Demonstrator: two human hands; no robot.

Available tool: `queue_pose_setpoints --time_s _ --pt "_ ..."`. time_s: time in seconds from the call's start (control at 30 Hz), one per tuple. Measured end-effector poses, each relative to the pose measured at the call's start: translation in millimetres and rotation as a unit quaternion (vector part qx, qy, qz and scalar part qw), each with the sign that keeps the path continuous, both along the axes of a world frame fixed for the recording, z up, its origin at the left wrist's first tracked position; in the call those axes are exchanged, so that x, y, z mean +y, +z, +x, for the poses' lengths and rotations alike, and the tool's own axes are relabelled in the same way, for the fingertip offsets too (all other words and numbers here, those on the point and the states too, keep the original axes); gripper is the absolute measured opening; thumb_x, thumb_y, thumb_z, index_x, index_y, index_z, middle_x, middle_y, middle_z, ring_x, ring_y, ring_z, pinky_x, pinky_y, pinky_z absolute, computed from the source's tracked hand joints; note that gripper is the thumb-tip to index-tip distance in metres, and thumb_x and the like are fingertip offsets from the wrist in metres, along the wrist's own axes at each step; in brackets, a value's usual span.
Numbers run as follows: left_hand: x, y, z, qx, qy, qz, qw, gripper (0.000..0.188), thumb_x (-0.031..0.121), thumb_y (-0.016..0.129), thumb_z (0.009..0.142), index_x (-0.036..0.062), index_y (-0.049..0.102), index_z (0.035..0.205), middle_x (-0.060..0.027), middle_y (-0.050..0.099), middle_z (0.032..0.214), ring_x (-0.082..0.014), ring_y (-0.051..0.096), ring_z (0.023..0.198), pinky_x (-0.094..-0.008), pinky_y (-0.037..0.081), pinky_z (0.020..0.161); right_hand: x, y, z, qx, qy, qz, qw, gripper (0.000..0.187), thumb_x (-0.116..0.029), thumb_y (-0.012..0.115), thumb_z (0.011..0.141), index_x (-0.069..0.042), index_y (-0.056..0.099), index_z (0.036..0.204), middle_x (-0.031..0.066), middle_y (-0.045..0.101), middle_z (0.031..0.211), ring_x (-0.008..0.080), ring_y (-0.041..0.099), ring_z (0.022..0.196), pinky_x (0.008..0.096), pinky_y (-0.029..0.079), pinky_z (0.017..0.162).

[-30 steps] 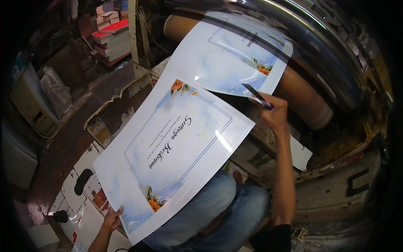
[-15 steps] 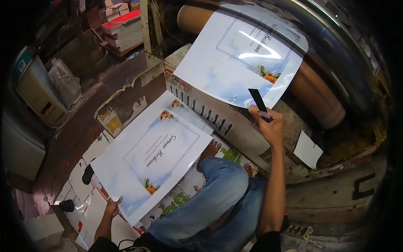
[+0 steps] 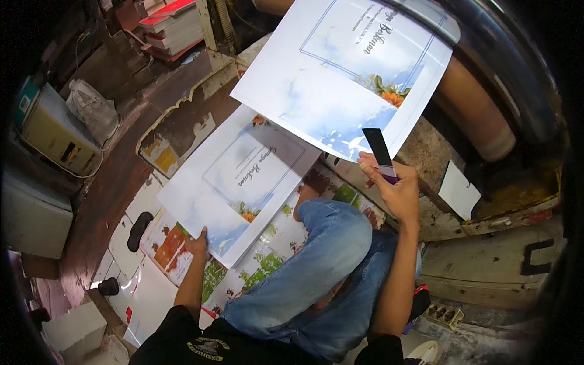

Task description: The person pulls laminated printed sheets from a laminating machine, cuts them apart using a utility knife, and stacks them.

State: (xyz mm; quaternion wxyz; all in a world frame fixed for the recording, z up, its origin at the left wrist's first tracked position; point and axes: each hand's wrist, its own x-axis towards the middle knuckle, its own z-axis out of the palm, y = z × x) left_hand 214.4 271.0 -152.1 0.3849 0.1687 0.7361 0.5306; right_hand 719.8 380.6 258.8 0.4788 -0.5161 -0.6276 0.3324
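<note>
My left hand [image 3: 198, 243] grips the near-left edge of a white printed sheet [image 3: 213, 159] with blue clouds, orange flowers and a thin frame. That sheet lies at a slant to the left of my knees. In my right hand [image 3: 398, 191] is a cutter knife [image 3: 379, 149] with a broad black blade and a purple part near the fingers, its blade pointing away from me. The right fingertips are at the near corner of a second printed sheet [image 3: 328, 103], which hangs from a shiny metal roller [image 3: 486, 36] and overlaps the first sheet's far edge.
Below the metal roller runs a brown roll [image 3: 471, 100]. A white scrap [image 3: 459, 190] leans in the machine's frame at right. A colourfully printed surface [image 3: 264, 267] lies under my bent legs [image 3: 328, 243]. Stacked books [image 3: 173, 27] with red covers stand far left.
My left hand has carried its sheet right and away from me, partly under the second sheet. The second sheet reaches further out from the roller. My right hand still has the knife.
</note>
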Motion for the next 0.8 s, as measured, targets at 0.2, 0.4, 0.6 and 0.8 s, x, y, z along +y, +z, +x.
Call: queue_pose_setpoints --time_s 0.2,0.4,0.6,0.8 --pt "2.7 61.7 149.8 0.436 -0.212 -0.350 0.802 0.149 0.021 0.094 0.049 0.0176 -0.016 0.151 -0.0307 -0.022 0.151 -0.0586 0.020 0.135 -0.0605 0.042 0.100 -14.4 21.5 9.1 -0.032 0.035 -0.086 0.995 0.021 -0.012 0.075 0.083 0.002 0.073 0.098 0.0086 0.073 0.091 0.0078 0.061 0.059 0.0229 0.049 0.047" --pt "-23.7 34.1 135.6 0.437 -0.215 -0.229 0.843 0.148 0.011 0.091 0.049 0.0200 -0.016 0.151 -0.0363 -0.023 0.148 -0.0616 0.021 0.133 -0.0572 0.046 0.096 -24.6 37.6 -0.2 -0.021 0.157 -0.248 0.956 0.026 -0.015 0.080 0.078 0.002 0.073 0.097 0.0070 0.072 0.079 0.0047 0.052 0.046 0.0213 0.040 0.039" --pt "11.2 117.7 173.5 0.347 -0.370 -0.113 0.854 0.120 0.042 0.093 0.052 0.0052 0.026 0.145 -0.0288 0.023 0.146 -0.0451 0.027 0.136 -0.0557 0.032 0.108 -27.8 28.0 -10.9 -0.031 0.245 -0.279 0.928 0.035 -0.017 0.081 0.077 -0.001 0.072 0.107 0.0054 0.072 0.078 0.0041 0.049 0.041 0.0202 0.040 0.038" --pt "68.7 277.1 252.8 -0.566 -0.327 0.291 0.699 0.069 0.055 0.049 0.095 -0.0020 0.043 0.133 -0.0188 0.049 0.134 -0.0305 0.042 0.131 -0.0503 0.030 0.112 -27.7 33.9 -10.8 -0.123 0.314 -0.282 0.898 0.031 -0.029 0.080 0.078 -0.004 0.076 0.096 0.0024 0.061 0.052 0.0057 0.050 0.038 0.0220 0.038 0.038"
